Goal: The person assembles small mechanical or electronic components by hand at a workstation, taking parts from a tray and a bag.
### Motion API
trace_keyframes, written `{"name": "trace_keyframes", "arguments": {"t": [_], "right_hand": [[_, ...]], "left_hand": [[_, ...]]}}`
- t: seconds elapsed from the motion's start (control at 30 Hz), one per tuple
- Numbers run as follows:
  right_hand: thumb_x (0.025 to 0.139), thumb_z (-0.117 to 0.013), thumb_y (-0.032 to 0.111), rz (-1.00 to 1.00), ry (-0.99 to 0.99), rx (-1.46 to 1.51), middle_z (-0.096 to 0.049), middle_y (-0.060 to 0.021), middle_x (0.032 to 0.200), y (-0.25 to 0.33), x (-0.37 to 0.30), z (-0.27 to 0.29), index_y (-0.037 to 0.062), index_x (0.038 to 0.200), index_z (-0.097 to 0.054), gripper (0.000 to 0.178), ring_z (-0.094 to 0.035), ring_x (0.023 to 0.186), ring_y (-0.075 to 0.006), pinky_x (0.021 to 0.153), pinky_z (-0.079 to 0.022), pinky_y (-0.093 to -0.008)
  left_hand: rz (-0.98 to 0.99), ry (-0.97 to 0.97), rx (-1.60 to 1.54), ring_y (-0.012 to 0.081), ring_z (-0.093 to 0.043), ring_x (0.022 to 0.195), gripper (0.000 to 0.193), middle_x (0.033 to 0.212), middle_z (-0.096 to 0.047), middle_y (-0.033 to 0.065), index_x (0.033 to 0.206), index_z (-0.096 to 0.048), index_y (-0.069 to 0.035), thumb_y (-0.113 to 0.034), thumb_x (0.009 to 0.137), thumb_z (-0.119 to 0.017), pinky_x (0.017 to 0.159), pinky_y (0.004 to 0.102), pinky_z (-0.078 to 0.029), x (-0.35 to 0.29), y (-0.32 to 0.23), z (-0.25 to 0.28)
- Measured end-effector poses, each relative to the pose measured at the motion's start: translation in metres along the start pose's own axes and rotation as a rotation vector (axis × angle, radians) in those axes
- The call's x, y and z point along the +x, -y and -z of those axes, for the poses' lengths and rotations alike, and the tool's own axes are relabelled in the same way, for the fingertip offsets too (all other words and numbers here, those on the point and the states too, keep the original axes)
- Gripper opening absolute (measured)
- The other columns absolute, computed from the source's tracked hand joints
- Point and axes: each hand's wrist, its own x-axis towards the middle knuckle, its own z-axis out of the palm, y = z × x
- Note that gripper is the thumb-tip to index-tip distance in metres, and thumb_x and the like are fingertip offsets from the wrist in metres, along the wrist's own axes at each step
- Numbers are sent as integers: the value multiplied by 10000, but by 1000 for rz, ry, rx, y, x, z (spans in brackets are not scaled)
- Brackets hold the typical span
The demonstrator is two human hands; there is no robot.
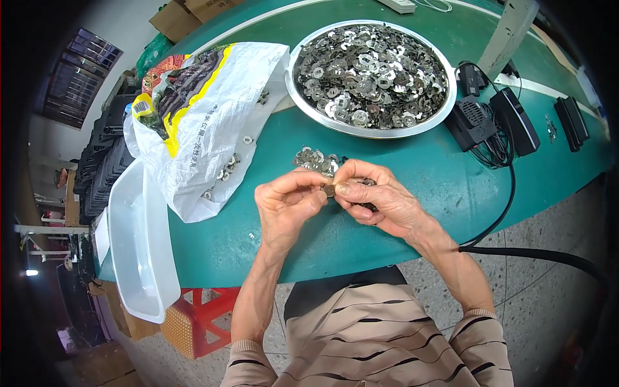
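1. A crumpled white sack with yellow, red and dark printed panels lies on the green bench, left of a round metal bowl heaped with small silvery stamped parts.
2. Brown cartons stand beyond the bench's far edge.
3. Left hand and right hand meet; each grip is pinched together on one small round metal piece, held between the thumbs and forefingers.
4. A small pile of parts lies just beyond the fingers.

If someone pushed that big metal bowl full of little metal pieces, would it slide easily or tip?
Probably heavy: the bowl is heaped with metal pieces. Its wide, shallow shape suggests it would slide rather than tip. A hard shove might scatter loose pieces onto the green table.
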Motion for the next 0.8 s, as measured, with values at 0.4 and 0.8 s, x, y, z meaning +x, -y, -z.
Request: {"name": "trace_keyframes", "arguments": {"t": [0.4,0.8], "right_hand": [[843,-657,211,30,-137,-115,-532,-28,725,1,-2,-8,15,956,-600,233,-357,466,-16,379,-196,-168],[868,-614,222,34,-94,-178,-521,-18,717,0,-4,-11,-13,1003,-612,271,-351,473,-15,383,-191,-179]], "left_hand": [[-386,-85,455,120,-548,648,217,724,-594,57,807,-640,29,148,630,-599,577,237,-442,2,-1,-11],[-610,-134,738,200,-585,656,235,739,-620,70,790,-626,-16,126,603,-639,564,289,-463,4,6,-12]]}}
